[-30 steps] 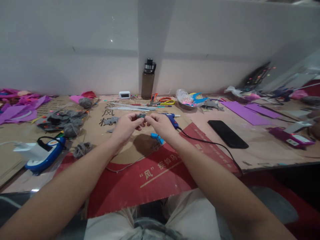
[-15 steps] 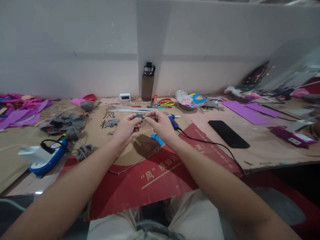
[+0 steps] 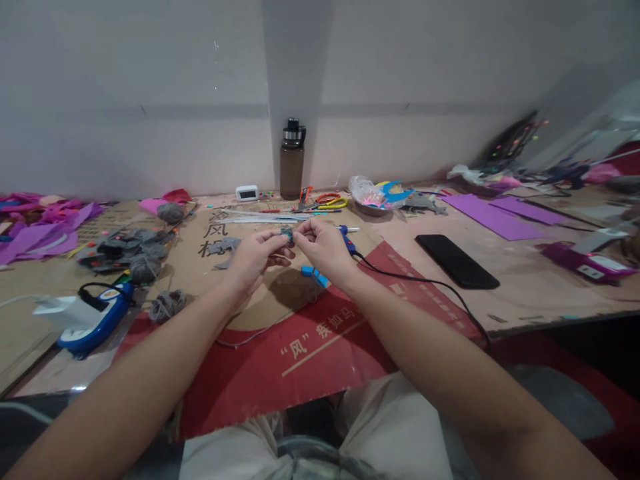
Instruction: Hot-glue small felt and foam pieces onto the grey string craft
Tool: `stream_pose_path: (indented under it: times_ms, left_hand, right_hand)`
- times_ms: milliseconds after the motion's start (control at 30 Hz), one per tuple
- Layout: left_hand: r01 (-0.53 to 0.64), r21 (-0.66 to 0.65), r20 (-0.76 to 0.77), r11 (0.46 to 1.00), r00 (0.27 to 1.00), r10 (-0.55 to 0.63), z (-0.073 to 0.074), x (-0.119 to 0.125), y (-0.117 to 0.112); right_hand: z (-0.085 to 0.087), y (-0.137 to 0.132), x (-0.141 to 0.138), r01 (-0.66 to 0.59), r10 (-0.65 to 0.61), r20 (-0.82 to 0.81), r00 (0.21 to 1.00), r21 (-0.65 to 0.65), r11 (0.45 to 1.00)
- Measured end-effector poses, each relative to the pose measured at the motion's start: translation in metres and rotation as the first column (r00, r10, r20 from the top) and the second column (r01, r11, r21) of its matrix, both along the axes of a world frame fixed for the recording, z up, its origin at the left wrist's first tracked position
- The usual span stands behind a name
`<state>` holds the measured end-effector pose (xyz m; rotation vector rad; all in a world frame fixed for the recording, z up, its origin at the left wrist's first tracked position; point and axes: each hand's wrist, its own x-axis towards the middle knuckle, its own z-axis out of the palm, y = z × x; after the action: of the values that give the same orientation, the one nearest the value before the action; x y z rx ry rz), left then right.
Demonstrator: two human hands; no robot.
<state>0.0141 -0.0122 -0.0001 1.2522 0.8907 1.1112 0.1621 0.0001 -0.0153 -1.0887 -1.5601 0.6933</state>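
Observation:
Above the cardboard, my left hand (image 3: 261, 257) pinches a small dark grey-green piece (image 3: 287, 234), too small to name. My right hand (image 3: 319, 247) meets it from the other side, its thumb and fingers closed at the piece's edge. Under the right hand lies a bright blue object (image 3: 315, 275), partly covered. Just behind that hand shows a blue glue gun (image 3: 347, 239), its black cord running off to the right. Grey felt scraps (image 3: 223, 249) rest on the cardboard left of my left hand.
Grey yarn (image 3: 168, 305) and a blue power strip (image 3: 97, 320) lie at the left. A bottle (image 3: 292, 163), scissors (image 3: 330, 201) and a bowl (image 3: 371, 209) stand along the back. A phone (image 3: 457, 261) and purple sheets (image 3: 487, 217) lie at the right.
The small piece has turned a little between my fingers, and my left fingers have spread slightly. Both hands stay together in about the same place. The view has shifted slightly.

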Motion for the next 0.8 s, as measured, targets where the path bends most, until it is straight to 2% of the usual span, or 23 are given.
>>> stream_pose_path:
  times_ms: [67,133,233,300,333,500,800]
  left_hand:
    - [-0.013,-0.011,-0.06,1.0,0.998,0.012,0.0004,-0.0022,0.0017]
    - [-0.057,0.004,-0.09,0.998,0.994,0.058,-0.0002,-0.004,0.0038]
    - [-0.108,0.011,-0.046,0.994,0.993,0.108,-0.0015,-0.0052,0.0064]
    - [-0.131,0.026,-0.023,0.991,0.991,0.131,-0.0022,-0.0049,0.0075]
    - [-0.143,0.046,-0.025,0.989,0.989,0.144,-0.0027,-0.0044,0.0078]
    - [-0.178,0.14,-0.063,0.974,0.98,0.188,-0.0037,-0.0008,0.0065]
    - [-0.082,-0.013,0.041,0.997,0.996,0.083,0.0002,0.0005,0.0034]
  right_hand:
    - [-0.0022,0.0015,0.0017,-0.004,0.002,0.055,0.998,0.047,0.999]
    - [-0.0038,0.003,0.0021,-0.07,0.069,0.044,0.997,0.028,0.997]
    - [-0.0028,0.003,0.0008,-0.235,0.213,-0.139,0.967,-0.168,0.958]
    - [-0.0006,0.0015,-0.0006,-0.304,0.238,-0.254,0.937,-0.262,0.916]
    - [0.0004,0.0006,-0.0013,-0.309,0.235,-0.273,0.933,-0.27,0.912]
    - [-0.0006,0.0002,-0.0037,-0.223,0.192,-0.181,0.965,-0.175,0.959]
    - [-0.005,0.0039,-0.0015,-0.122,0.118,-0.061,0.991,-0.067,0.99]
